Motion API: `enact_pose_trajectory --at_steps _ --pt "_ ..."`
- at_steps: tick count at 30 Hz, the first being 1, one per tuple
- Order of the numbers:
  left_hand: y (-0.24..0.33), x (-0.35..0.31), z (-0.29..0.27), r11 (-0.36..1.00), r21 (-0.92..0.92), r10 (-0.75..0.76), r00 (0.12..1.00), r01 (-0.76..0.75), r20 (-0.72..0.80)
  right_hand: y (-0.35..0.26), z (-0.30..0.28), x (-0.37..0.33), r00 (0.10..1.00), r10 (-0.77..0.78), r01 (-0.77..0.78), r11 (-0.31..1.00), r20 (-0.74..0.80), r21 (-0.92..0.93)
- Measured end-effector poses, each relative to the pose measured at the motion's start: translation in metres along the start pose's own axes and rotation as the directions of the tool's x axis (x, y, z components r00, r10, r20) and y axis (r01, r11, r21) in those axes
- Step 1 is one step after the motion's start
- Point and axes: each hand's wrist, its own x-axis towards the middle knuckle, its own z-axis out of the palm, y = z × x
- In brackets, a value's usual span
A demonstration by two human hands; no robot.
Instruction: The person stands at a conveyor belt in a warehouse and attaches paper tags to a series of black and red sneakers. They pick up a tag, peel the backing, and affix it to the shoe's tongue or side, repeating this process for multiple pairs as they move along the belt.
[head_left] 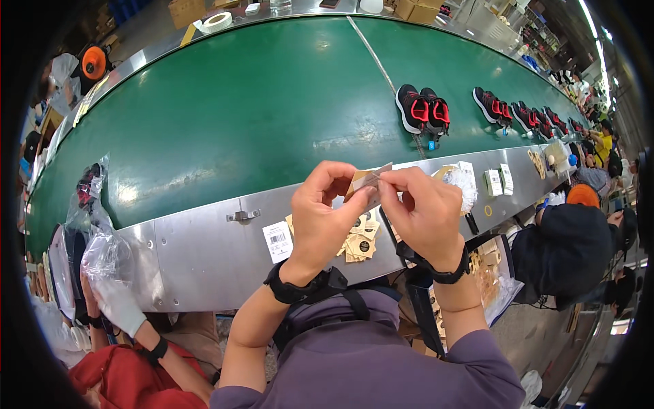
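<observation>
Over the metal ledge, both my hands hold a small tan card (364,180) up at chest height. My left hand (323,215) is closed on its near side, thumb along the lower edge. The right hand (428,213) pinches its right edge between thumb and fingers; a thin greyish piece shows there, too small to name. Beneath them lies a loose pile of square tan tags (361,247) with black round prints, partly hidden by my left wrist. Left of it rests a white barcode card (277,242).
A green conveyor belt (225,102) runs beyond the ledge (197,255). Black-and-red sneakers (424,112) stand on it, more pairs rightward. White tag stacks (494,182) and clear plastic bits (464,185) lie right. At left, a co-worker's gloved hand (119,307) handles a plastic bag (109,255).
</observation>
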Motion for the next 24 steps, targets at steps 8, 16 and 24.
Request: enact_pose_trajectory --at_steps 8,16,24 --pt "0.000 -0.001 0.002 0.999 0.005 0.035 0.999 -0.035 0.014 0.003 0.001 0.000 1.000 -0.024 0.023 0.997 -0.007 -0.071" --pt "0.002 0.001 0.001 0.891 0.292 0.336 0.937 -0.349 0.095 -0.008 -0.001 0.002 0.995 0.081 -0.080 0.997 0.054 -0.019" --pt "0.032 0.021 -0.013 0.254 0.567 0.637 0.577 -0.783 0.512 0.014 -0.020 0.019 0.819 0.195 -0.509 0.680 0.540 0.528"
